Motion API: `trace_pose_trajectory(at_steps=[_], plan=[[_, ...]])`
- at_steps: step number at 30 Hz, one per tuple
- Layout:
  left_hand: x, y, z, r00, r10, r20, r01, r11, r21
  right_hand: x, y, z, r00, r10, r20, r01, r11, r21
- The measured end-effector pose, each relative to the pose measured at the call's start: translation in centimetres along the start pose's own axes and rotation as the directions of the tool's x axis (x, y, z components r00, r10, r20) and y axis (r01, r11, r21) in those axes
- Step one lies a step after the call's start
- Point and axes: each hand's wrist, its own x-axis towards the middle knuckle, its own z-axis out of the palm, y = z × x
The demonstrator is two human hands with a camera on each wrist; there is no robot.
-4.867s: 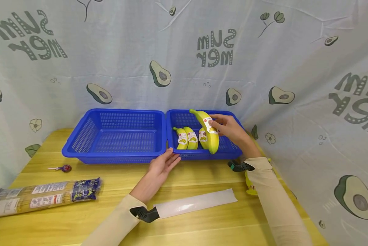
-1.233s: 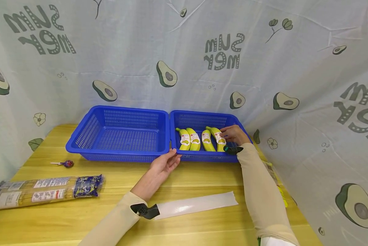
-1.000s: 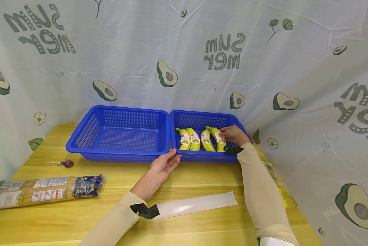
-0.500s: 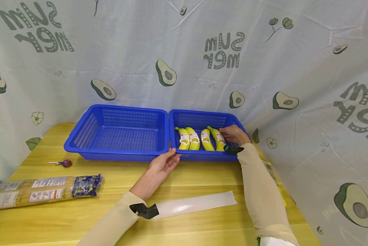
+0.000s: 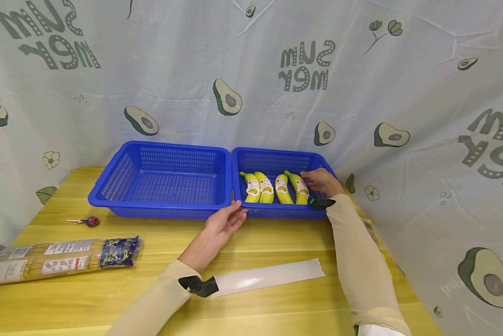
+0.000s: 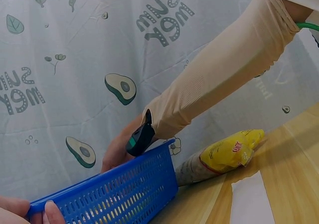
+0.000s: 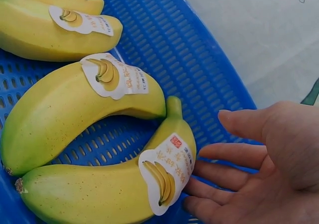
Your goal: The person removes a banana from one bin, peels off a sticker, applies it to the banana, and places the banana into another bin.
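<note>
At the near left corner of the right blue plastic basket (image 5: 276,206), my left hand (image 5: 221,226) grips the rim, thumb on top and fingers against the outer wall. Inside lie several yellow bananas with white labels, side by side in two pairs. My right hand (image 5: 324,181) reaches in at the right end, fingers loosely extended. In the right wrist view, its fingertips (image 7: 207,152) are right at the label of the rightmost banana (image 7: 94,191), thumb apart from it. That banana's end meets the end of the neighbouring banana (image 7: 65,112).
A second blue basket (image 5: 159,205) stands close on the left, nothing in it. In front lie a lollipop (image 5: 92,221) and a long pasta packet (image 5: 62,260). A white strip (image 5: 270,278) lies near the front; a yellow bag (image 6: 224,154) lies beyond the right arm.
My right hand held a banana above the basket earlier; it lowered it beside the others and has let go, its fingers now drawn slightly right. My left hand has stayed at the rim.
</note>
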Motion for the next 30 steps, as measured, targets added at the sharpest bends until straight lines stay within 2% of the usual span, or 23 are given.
trace_pose_trajectory(at_steps=[8, 14, 17, 21, 24, 26, 28, 30], plan=[[0.0, -0.1, 0.1, 1.000, -0.004, 0.006, 0.004, 1.000, -0.005, 0.2, 0.1, -0.1, 0.999, 0.033, 0.002, -0.033, 0.999, -0.042], [0.3, 0.3, -0.2, 1.000, -0.010, 0.007, 0.010, 1.000, -0.011, 0.3, -0.3, 0.2, 1.000, 0.003, 0.024, -0.002, 0.999, -0.046], [0.2, 0.5, -0.5, 0.999, -0.014, 0.038, 0.014, 1.000, 0.013, 0.1, -0.5, 0.3, 1.000, -0.016, 0.020, 0.016, 0.999, -0.028], [-0.2, 0.3, -1.1, 0.993, -0.016, 0.121, 0.003, 0.995, 0.103, -0.2, -0.7, 0.1, 0.999, -0.052, 0.008, 0.053, 0.997, -0.063], [-0.8, 0.1, -1.5, 0.979, -0.029, 0.200, -0.014, 0.978, 0.208, -0.7, -1.5, -0.3, 0.997, -0.081, -0.001, 0.080, 0.990, -0.118], [-1.3, 0.0, -1.6, 0.968, -0.047, 0.247, -0.028, 0.956, 0.292, -1.2, -2.4, -0.4, 0.996, -0.092, -0.015, 0.089, 0.986, -0.144], [-1.9, -0.2, -1.7, 0.955, -0.083, 0.283, -0.030, 0.927, 0.375, -1.8, -3.5, -0.4, 0.994, -0.110, -0.029, 0.103, 0.981, -0.165], [-2.7, -0.3, -1.7, 0.941, -0.123, 0.314, -0.039, 0.885, 0.464, -2.5, -4.7, -0.2, 0.990, -0.137, -0.039, 0.127, 0.974, -0.189]])
